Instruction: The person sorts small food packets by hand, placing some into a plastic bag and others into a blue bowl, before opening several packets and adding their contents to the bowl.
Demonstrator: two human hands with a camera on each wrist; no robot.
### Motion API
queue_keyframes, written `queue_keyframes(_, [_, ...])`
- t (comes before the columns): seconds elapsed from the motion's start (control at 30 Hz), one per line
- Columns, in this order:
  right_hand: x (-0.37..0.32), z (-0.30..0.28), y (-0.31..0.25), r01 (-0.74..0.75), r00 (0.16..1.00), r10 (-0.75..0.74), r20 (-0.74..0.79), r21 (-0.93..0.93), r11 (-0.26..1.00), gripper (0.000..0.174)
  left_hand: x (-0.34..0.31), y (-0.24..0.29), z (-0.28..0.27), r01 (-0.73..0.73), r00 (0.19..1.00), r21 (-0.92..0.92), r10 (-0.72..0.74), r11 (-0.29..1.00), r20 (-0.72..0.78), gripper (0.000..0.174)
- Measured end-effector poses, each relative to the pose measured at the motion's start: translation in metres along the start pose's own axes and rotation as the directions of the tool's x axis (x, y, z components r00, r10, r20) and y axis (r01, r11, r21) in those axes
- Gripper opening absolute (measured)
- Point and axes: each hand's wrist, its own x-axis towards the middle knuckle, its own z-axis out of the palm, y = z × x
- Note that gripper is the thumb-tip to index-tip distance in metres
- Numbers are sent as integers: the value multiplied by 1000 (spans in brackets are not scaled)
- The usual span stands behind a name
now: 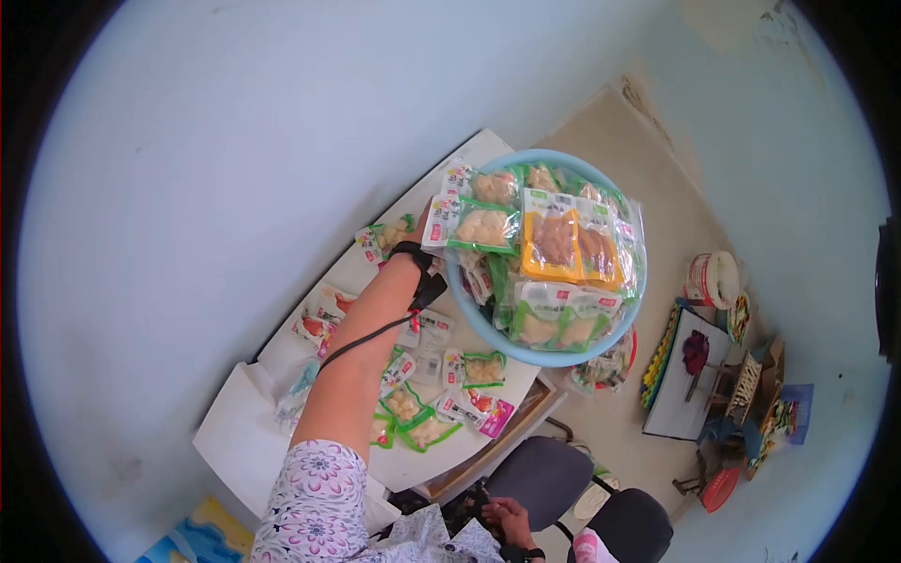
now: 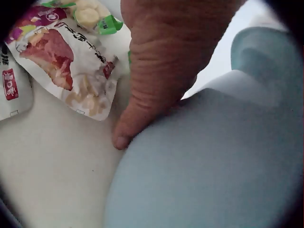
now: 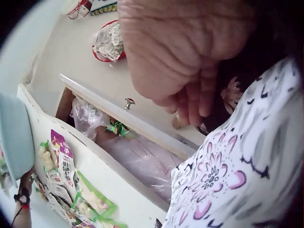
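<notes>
A light blue basin (image 1: 469, 324) heaped with sealed food packets stands at the far end of the white table (image 1: 488, 145). At its left side my left hand (image 2: 159, 61) touches the outer wall, thumb extended along the basin's curve; its other fingers are hidden. White-and-green packets (image 1: 485, 225) overhang the rim by that wrist. A packet with a meat picture (image 2: 71, 61) lies beside the thumb on the table. My right hand (image 3: 185, 57) hangs low near the floral clothing, fingers loosely bent, holding nothing.
Several packets (image 1: 432, 432) are scattered on the table. Below its edge, an open drawer (image 3: 137, 156) holds plastic bags. Dark chairs (image 1: 544, 479) stand close by. On the floor are a red-rimmed basket (image 3: 108, 42), a white-and-red bucket (image 1: 711, 280) and a board (image 1: 685, 375).
</notes>
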Motion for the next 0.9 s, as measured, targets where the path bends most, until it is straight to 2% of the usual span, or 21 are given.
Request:
queue_keyframes(0.17, [4, 7, -4, 3, 1000, -3, 17, -14, 1000, 22, -14, 24, -16, 92, 983, -148, -113, 985, -143, 37])
queue_keyframes(0.23, [4, 12, -8, -6, 1000, 6, 14, -29, 1000, 22, -23, 27, -21, 82, 983, -141, -103, 987, -150, 30])
queue_keyframes(0.27, [4, 14, -10, -12, 1000, 12, 13, -37, 999, 21, -26, 23, -20, 57, 984, -154, -82, 986, -159, 33])
queue_keyframes(0.3, [4, 15, -12, -14, 1000, 14, 24, -28, 1000, 22, -34, 28, -29, 105, 991, 8, -104, 994, -89, 35])
queue_keyframes(0.4, [11, 15, -10, 0, 998, 3, 67, -45, 999, 22, -77, 62, -70, 129, 990, 40, -127, 991, -59, 34])
queue_keyframes(0.5, [14, 19, -13, 11, 997, -5, 82, -75, 997, 22, -127, 71, -70, 371, 928, -295, -356, 880, 106, 31])
queue_keyframes(0.6, [17, 17, -12, 13, 994, -5, 108, -65, 998, 22, -146, 62, -84, 568, 810, -530, -544, 630, 222, 28])
queue_keyframes(0.7, [15, 17, -16, 12, 993, -5, 114, -63, 998, 23, -132, 31, -93, 388, 874, -558, -484, 734, -30, 32])
queue_keyframes(0.8, [18, 14, -12, -9, 994, 19, 109, -91, 996, 23, -101, -12, -84, 307, 922, -467, -380, 829, -70, 35])
queue_keyframes(0.9, [17, 12, -13, 15, 991, -6, 132, -68, 998, 23, -75, -61, -58, 255, 959, -248, -278, 935, -59, 34])
